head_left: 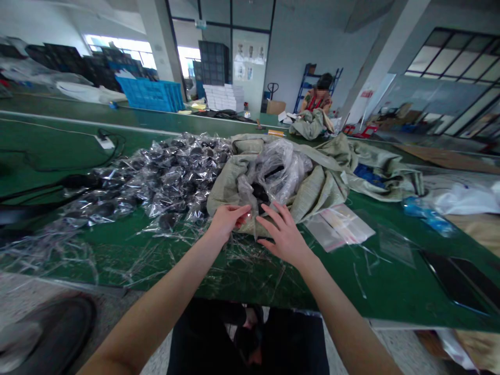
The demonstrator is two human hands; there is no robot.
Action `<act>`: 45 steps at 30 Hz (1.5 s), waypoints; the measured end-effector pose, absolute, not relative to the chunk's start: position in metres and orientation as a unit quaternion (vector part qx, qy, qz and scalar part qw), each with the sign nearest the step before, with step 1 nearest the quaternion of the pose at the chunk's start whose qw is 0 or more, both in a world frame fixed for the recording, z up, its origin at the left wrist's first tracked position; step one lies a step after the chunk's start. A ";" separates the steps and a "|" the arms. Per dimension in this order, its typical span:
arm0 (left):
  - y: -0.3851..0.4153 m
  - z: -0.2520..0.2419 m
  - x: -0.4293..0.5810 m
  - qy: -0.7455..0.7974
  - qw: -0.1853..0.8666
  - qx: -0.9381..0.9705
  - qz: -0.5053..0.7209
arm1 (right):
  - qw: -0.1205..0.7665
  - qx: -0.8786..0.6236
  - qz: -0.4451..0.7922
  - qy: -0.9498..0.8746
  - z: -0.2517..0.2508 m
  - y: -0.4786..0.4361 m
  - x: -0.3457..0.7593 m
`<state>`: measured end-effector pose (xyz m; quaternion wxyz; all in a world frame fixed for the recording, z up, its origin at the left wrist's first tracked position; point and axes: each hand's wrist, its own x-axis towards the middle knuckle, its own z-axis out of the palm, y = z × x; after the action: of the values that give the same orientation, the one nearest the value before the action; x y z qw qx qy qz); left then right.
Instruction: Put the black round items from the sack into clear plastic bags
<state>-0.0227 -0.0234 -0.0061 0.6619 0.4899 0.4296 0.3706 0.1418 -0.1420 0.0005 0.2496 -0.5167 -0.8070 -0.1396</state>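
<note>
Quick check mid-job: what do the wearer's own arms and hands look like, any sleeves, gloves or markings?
The left hand and right hand are ungloved. The left forearm and right forearm are slim and sleeveless as far as they show, with no watch, bracelet, cable or marking visible.

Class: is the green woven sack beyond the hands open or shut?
Open: the sack has its mouth spread, showing crumpled clear plastic inside.
</note>
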 end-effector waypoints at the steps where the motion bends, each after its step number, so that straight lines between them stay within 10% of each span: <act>1: -0.025 -0.004 -0.022 0.428 0.669 0.479 0.373 | 0.261 -0.509 -0.137 -0.809 -0.003 -0.139 0.139; 10: -0.042 0.007 -0.029 0.393 0.553 0.602 0.422 | 0.602 -0.601 0.169 -0.498 -0.008 -0.131 0.121; 20: -0.059 0.006 -0.022 0.285 0.244 0.840 0.392 | 0.624 -0.589 0.352 -0.374 0.002 -0.128 0.122; 45: -0.087 0.048 -0.024 0.434 0.194 0.833 0.284 | 0.446 -0.667 -0.059 -0.594 0.050 -0.141 0.104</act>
<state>-0.0237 -0.0866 0.0483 0.1944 0.8325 0.4339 0.2843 0.1044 -0.1411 0.0501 0.4458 -0.6674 -0.5936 -0.0590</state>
